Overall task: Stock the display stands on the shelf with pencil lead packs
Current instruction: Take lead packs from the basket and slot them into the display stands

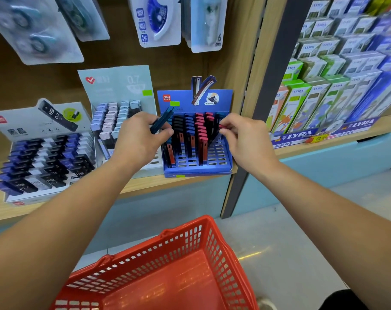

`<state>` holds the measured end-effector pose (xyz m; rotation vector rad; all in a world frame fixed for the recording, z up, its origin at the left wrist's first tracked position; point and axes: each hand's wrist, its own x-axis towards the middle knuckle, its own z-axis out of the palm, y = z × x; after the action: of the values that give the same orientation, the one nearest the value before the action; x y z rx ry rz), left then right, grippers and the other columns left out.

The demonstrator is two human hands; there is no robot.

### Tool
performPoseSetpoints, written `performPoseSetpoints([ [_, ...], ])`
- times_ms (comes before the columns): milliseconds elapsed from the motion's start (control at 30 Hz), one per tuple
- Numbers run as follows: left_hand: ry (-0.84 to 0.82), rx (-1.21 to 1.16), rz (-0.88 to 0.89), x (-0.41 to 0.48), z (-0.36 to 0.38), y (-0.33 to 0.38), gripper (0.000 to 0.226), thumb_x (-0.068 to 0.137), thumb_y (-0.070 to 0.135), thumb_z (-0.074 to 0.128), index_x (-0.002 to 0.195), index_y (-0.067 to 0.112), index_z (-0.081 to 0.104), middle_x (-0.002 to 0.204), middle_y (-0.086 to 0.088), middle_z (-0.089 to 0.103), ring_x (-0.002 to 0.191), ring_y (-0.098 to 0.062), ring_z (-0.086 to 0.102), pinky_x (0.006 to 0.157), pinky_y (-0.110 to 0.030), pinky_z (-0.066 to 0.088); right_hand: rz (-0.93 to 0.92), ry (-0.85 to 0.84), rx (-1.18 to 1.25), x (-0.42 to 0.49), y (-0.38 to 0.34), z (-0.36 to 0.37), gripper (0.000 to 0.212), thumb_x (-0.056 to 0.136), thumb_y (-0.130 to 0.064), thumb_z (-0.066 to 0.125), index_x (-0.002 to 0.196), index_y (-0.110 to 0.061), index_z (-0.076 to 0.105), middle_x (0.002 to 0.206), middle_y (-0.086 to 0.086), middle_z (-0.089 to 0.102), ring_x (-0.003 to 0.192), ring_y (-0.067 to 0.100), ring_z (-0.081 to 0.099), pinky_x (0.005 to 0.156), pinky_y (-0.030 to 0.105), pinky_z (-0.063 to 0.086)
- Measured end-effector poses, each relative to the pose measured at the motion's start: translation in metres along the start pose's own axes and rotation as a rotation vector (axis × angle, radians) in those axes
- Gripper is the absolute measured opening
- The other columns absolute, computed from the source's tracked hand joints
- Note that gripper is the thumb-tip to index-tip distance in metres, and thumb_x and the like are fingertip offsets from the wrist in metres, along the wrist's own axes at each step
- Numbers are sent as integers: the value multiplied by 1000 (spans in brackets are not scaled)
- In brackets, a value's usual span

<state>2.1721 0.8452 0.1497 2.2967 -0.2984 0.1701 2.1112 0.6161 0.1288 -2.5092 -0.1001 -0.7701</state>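
Both hands work at the blue display stand [197, 172], which sits on the wooden shelf [145, 186] at its right end. The left hand [140, 142] is curled round a small bundle of dark blue packs [162, 121], holding them tilted just above the stand's far left corner as a reserve. The right hand [246, 139] pinches a red pack [222, 127] between thumb and fingertips at the stand's right side, level with the far rows. Whether that pack is already seated in a slot or just above one is hard to tell, as the fingers cover its lower end.

The step in hand looks like filling this stand one pack at a time. Its far rows hold upright red, black and blue packs, while the near rows, most of all on the right, show open slots [219, 156].

The next move likely calls for lining the red pack up over a free slot in the right-hand column and pushing it straight down without knocking its neighbours. The right hand can then draw another pack from the left hand's bundle.

Left of this stand are a pale stand [117, 86] and a grey stand [44, 153], both well filled. A red basket [221, 249] sits below, near the person, and LYRA boxes [324, 90] fill the bay to the right.
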Motion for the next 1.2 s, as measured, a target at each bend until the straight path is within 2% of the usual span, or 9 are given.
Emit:
performPoseSetpoints([
  [100,-2,6,-4,0,0,0,8,92,29,74,85,26,70,88,12,57,62,-9,51,53,-27,38,-4,-22,-4,-1,-1,0,10,95,-16,67,104,-13,68,95,2,75,89,21,70,81,39,57],
  [267,1,9,-1,0,0,2,10,91,29,74,83,29,68,94,5,59,72,-8,54,62,-29,41,-27,-58,-62,2,-4,-3,9,97,-14,63,104,-12,66,92,6,74,87,29,68,76,43,56],
  [333,2,14,-7,-1,0,3,11,91,29,74,83,28,68,95,4,60,74,-8,55,59,-27,41,2,-54,-72,5,-7,0,8,97,-15,62,104,-12,66,93,6,74,87,28,68,76,43,56],
  [600,5,5,-23,-4,-1,7,13,91,29,75,81,30,67,93,8,60,78,-7,56,63,-15,36,67,87,48,19,-14,24,17,94,-3,62,109,-9,70,105,5,65,92,18,61,85,29,49],
  [667,7,-5,-26,-4,-1,7,13,91,29,75,81,30,67,97,6,62,85,-12,57,67,-20,38,84,99,85,22,-17,28,24,94,0,61,114,-10,69,106,6,66,92,19,63,86,30,51],
  [800,-4,-12,-25,-3,-1,4,12,90,30,75,82,30,68,99,5,63,87,-13,58,74,-27,41,43,86,46,25,-16,31,18,96,-3,59,108,-12,69,100,5,64,86,22,63,80,35,52],
  [1000,-38,-22,-22,-1,-3,2,13,90,31,75,80,33,67,99,5,64,83,-9,59,63,-26,42,16,25,-45,24,-13,27,17,96,1,58,108,-7,67,101,9,64,90,21,61,79,20,41],
  [1100,-45,-13,-16,0,-4,2,14,90,31,76,79,33,67,98,4,65,84,-10,60,65,-23,42,20,-6,-65,27,-13,25,17,94,2,59,105,-9,66,98,9,63,88,22,60,75,22,38],
  [1200,-44,-18,-21,0,-4,1,16,89,30,76,78,34,66,99,5,65,85,-12,60,67,-25,41,2,-32,-91,29,-13,22,21,91,8,61,103,-8,67,97,10,62,86,21,59,75,17,33],
])
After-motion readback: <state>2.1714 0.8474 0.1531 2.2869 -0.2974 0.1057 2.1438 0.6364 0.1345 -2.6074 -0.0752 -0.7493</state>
